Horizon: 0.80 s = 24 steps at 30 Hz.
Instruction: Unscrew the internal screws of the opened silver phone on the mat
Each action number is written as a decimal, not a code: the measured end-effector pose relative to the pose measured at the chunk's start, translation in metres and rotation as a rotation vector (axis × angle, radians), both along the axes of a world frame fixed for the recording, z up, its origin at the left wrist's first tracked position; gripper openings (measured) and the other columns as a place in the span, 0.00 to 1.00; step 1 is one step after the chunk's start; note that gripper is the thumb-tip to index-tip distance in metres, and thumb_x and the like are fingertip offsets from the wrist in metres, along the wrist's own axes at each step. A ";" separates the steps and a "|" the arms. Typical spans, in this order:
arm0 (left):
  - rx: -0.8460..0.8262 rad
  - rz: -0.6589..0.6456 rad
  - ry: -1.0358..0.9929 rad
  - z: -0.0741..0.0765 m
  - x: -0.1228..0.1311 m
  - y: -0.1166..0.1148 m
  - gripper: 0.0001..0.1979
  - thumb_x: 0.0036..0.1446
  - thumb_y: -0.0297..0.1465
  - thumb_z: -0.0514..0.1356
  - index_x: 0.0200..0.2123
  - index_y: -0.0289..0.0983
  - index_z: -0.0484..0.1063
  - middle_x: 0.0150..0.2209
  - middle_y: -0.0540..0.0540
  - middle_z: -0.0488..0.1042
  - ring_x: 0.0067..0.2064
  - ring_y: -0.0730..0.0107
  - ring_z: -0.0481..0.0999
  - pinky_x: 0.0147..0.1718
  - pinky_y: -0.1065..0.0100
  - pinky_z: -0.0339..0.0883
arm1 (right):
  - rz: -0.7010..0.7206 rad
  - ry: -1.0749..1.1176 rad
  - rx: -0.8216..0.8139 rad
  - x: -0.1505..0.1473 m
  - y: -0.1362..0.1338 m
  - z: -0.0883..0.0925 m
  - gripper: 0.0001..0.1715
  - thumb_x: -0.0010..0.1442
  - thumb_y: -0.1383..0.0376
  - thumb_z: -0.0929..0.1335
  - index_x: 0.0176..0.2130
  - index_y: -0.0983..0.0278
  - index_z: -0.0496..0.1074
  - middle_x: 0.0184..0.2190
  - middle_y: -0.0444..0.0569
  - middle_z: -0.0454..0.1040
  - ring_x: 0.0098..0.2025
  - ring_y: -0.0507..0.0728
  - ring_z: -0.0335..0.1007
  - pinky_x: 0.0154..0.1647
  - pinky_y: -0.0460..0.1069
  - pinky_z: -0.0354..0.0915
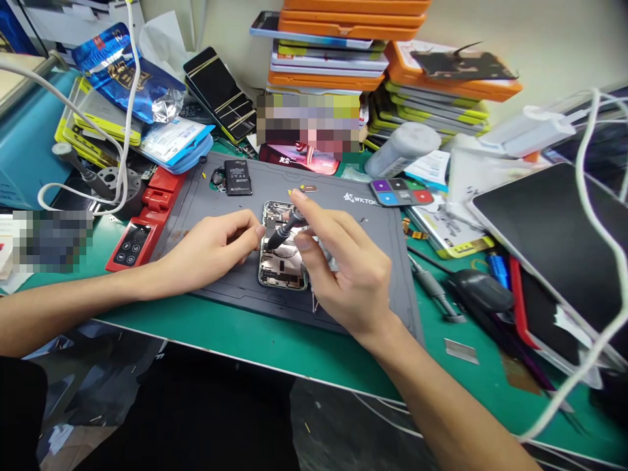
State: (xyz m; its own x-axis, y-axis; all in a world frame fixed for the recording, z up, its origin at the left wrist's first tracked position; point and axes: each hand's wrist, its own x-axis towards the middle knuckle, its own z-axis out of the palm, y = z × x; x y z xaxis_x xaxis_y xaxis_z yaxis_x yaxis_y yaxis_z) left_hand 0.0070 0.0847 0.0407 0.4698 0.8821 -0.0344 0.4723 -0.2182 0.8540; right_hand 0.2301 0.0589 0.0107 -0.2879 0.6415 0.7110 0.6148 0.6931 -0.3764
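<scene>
An opened smartphone (284,261) lies on the dark grey work mat (216,294), its inner parts exposed. My right hand (348,268) grips a small dark screwdriver (282,234) between thumb and fingers. The index finger reaches over the driver's top end, and the shaft slants down into the left side of the phone. At the phone's left edge, my left hand (216,252) has its thumb and curled fingers pinched together against the frame. My right hand covers part of the phone's right side. A black phone battery (238,177) rests on the mat behind the phone.
A red device with buttons (130,245) stands left of the mat. Stacked orange and yellow-edged boxes (333,59) line the back. Another screwdriver (434,288), a black mouse-like object (481,290) and a tablet (554,229) lie at right. A white cable (589,190) hangs nearby.
</scene>
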 end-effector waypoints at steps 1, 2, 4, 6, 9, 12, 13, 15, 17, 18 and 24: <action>0.000 0.002 0.000 0.000 0.000 0.000 0.18 0.74 0.42 0.54 0.32 0.40 0.68 0.26 0.54 0.72 0.29 0.70 0.69 0.32 0.68 0.61 | 0.006 0.010 -0.012 0.000 0.000 0.000 0.29 0.76 0.68 0.65 0.71 0.56 0.70 0.54 0.51 0.86 0.47 0.56 0.83 0.49 0.52 0.80; -0.001 0.004 0.000 0.000 0.000 0.000 0.18 0.74 0.42 0.54 0.32 0.40 0.68 0.26 0.54 0.72 0.29 0.70 0.69 0.32 0.68 0.61 | 0.011 0.024 -0.020 0.000 0.000 0.000 0.29 0.76 0.68 0.65 0.71 0.54 0.70 0.54 0.51 0.86 0.46 0.56 0.83 0.49 0.52 0.81; -0.003 0.009 -0.003 0.000 0.000 0.000 0.18 0.74 0.42 0.54 0.32 0.40 0.69 0.26 0.54 0.72 0.29 0.70 0.69 0.31 0.68 0.61 | 0.023 0.050 -0.025 -0.001 0.000 -0.001 0.30 0.75 0.68 0.65 0.71 0.52 0.69 0.54 0.50 0.86 0.46 0.56 0.82 0.50 0.53 0.81; -0.006 0.012 -0.005 0.000 0.001 0.000 0.18 0.74 0.43 0.54 0.32 0.40 0.69 0.26 0.53 0.72 0.28 0.70 0.69 0.31 0.68 0.61 | 0.040 0.064 -0.034 -0.001 0.000 -0.002 0.31 0.75 0.68 0.65 0.72 0.51 0.68 0.55 0.50 0.85 0.48 0.57 0.82 0.52 0.54 0.81; -0.008 0.009 -0.007 0.000 0.001 -0.001 0.18 0.74 0.43 0.54 0.32 0.40 0.68 0.26 0.53 0.72 0.29 0.70 0.69 0.31 0.68 0.61 | 0.043 0.068 -0.035 -0.001 0.000 -0.002 0.31 0.75 0.69 0.64 0.72 0.51 0.68 0.56 0.50 0.85 0.48 0.57 0.82 0.53 0.54 0.81; -0.012 0.012 -0.009 0.000 0.000 -0.001 0.18 0.74 0.43 0.54 0.32 0.40 0.68 0.26 0.53 0.71 0.28 0.70 0.69 0.31 0.68 0.61 | 0.060 0.069 -0.048 0.000 0.000 -0.001 0.31 0.75 0.69 0.65 0.72 0.52 0.68 0.57 0.51 0.84 0.50 0.57 0.82 0.53 0.54 0.81; -0.017 0.012 -0.013 0.000 0.000 -0.001 0.18 0.74 0.43 0.55 0.32 0.40 0.68 0.26 0.53 0.71 0.28 0.70 0.69 0.31 0.68 0.61 | 0.069 0.075 -0.063 0.000 0.000 -0.001 0.32 0.75 0.70 0.65 0.72 0.52 0.68 0.57 0.51 0.84 0.50 0.57 0.81 0.53 0.54 0.81; -0.034 0.010 -0.032 -0.001 -0.001 0.000 0.19 0.74 0.43 0.55 0.32 0.40 0.68 0.26 0.53 0.71 0.28 0.70 0.68 0.31 0.68 0.61 | 0.078 0.090 -0.075 0.000 0.000 -0.001 0.32 0.74 0.71 0.65 0.72 0.53 0.68 0.56 0.51 0.84 0.49 0.56 0.81 0.53 0.54 0.80; -0.069 0.007 -0.067 -0.001 -0.001 0.002 0.19 0.73 0.43 0.55 0.31 0.39 0.68 0.25 0.53 0.70 0.28 0.70 0.68 0.30 0.68 0.60 | 0.080 0.094 -0.067 0.000 0.001 -0.002 0.32 0.74 0.71 0.65 0.72 0.54 0.68 0.56 0.52 0.83 0.49 0.56 0.81 0.53 0.54 0.80; -0.097 0.009 -0.091 -0.001 -0.001 0.003 0.19 0.73 0.43 0.56 0.30 0.39 0.68 0.25 0.52 0.70 0.28 0.71 0.67 0.29 0.68 0.59 | 0.084 0.093 -0.060 0.000 0.001 -0.002 0.32 0.74 0.72 0.64 0.72 0.53 0.68 0.57 0.51 0.83 0.49 0.57 0.81 0.52 0.54 0.80; -0.311 0.143 -0.398 0.004 0.003 0.008 0.15 0.71 0.37 0.56 0.30 0.39 0.66 0.24 0.52 0.66 0.26 0.72 0.65 0.28 0.70 0.60 | 0.076 0.062 -0.026 0.001 0.001 -0.004 0.33 0.74 0.71 0.63 0.73 0.53 0.66 0.60 0.51 0.83 0.49 0.58 0.82 0.52 0.56 0.81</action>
